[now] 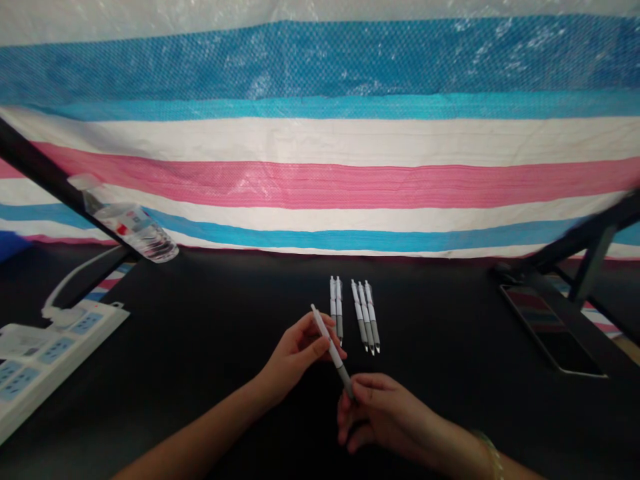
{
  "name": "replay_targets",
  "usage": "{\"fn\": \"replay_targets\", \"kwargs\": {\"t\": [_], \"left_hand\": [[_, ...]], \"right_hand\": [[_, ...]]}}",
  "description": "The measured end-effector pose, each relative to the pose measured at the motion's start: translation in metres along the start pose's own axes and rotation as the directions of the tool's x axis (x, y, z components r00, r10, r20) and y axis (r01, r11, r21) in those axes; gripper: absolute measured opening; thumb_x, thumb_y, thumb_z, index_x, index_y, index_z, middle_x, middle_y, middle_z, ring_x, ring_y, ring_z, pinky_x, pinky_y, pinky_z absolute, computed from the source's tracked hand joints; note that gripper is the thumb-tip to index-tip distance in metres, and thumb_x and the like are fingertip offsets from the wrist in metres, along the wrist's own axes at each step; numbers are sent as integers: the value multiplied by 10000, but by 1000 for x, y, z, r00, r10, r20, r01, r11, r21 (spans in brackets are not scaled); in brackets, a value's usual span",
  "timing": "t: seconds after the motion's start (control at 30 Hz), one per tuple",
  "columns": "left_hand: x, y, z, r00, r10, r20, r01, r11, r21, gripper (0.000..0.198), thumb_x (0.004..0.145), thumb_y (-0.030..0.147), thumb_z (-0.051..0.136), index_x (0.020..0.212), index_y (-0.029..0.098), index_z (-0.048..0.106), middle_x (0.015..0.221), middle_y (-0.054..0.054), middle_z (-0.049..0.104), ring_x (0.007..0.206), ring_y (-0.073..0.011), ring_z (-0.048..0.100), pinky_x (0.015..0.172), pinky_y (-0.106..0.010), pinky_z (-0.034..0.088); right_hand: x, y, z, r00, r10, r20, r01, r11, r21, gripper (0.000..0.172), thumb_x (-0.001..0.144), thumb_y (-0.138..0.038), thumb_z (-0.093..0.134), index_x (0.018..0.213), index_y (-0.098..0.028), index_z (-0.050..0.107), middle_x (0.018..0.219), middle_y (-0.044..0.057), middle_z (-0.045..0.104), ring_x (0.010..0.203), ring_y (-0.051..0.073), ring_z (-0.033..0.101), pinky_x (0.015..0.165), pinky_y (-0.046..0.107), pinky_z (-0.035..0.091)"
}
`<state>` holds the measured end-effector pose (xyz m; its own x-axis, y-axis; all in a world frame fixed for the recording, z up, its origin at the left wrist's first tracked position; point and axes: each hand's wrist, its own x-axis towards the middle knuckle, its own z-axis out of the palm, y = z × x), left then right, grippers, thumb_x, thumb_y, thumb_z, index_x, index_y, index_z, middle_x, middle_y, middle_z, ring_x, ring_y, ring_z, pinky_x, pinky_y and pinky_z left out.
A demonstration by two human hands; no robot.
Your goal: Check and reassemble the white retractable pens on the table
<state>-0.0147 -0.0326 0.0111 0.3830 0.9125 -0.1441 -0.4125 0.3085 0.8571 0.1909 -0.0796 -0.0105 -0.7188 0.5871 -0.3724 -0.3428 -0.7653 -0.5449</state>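
A white ballpoint pen (335,355) with a grey grip is held tilted between my two hands above the black table. My left hand (300,350) pinches its white barrel between thumb and fingers, near the upper half. The fingertips of my right hand (380,407) close around the grey lower end, hiding the tip. Just beyond, two matching pens (339,307) lie side by side, partly covered by my left fingers. To their right rests a group of three more pens (367,317), grey ends toward me.
A white power strip (65,360) with a plugged-in cable lies at the left. Behind it a clear plastic bottle (137,230) leans beside a dark bar. At the right, a phone (553,333) lies near a black support (590,247). A striped plastic sheet (320,140) hangs across the back.
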Motion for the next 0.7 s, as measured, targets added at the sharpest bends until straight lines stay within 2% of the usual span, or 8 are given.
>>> {"fn": "replay_targets", "kwargs": {"t": [0.1, 0.23, 0.3, 0.43, 0.7], "left_hand": [[-1, 1, 1, 1000, 8, -23, -6, 998, 62, 397, 871, 338, 779, 1202, 180, 627, 887, -38, 701, 783, -203, 739, 722, -314, 566], [-2, 3, 1, 997, 43, -66, -35, 992, 123, 671, 885, 320, 759, 1444, 247, 396, 874, -20, 717, 713, -192, 737, 674, -314, 571], [-2, 4, 1, 997, 57, -57, -48, 988, 144, 659, 883, 320, 758, 1423, 245, 388, 857, -20, 728, 684, -191, 739, 647, -304, 568], [-1, 3, 1, 999, 51, -19, -48, 986, 158, 530, 854, 318, 784, 1276, 223, 476, 833, -34, 750, 657, -206, 749, 599, -289, 567], [0, 5, 2, 993, 26, -112, -9, 988, 152, 578, 847, 322, 788, 1306, 223, 450, 835, -27, 761, 666, -194, 750, 612, -280, 578]], "right_hand": [[-1, -3, 1, 1000, 23, 19, -24, 999, 33, 352, 913, -396, 724, 1005, -56, 720, 938, 139, 732, 853, 228, 752, 749, 317, 571], [-1, -4, 0, 998, 38, 48, -41, 997, 63, 332, 909, -358, 712, 1107, -92, 721, 1034, 169, 753, 950, 269, 750, 790, 343, 557], [-1, -4, 0, 998, 42, 55, -46, 997, 66, 315, 889, -337, 725, 1094, -98, 728, 1048, 172, 758, 966, 274, 748, 798, 345, 553], [-2, -5, 2, 998, 35, 56, -38, 998, 57, 296, 864, -304, 738, 1072, -94, 739, 1075, 178, 760, 998, 287, 742, 814, 356, 547], [-2, -6, 1, 998, 52, 41, -54, 996, 64, 313, 838, -264, 754, 1112, -119, 713, 1109, 180, 761, 1065, 317, 725, 848, 390, 528]]}}
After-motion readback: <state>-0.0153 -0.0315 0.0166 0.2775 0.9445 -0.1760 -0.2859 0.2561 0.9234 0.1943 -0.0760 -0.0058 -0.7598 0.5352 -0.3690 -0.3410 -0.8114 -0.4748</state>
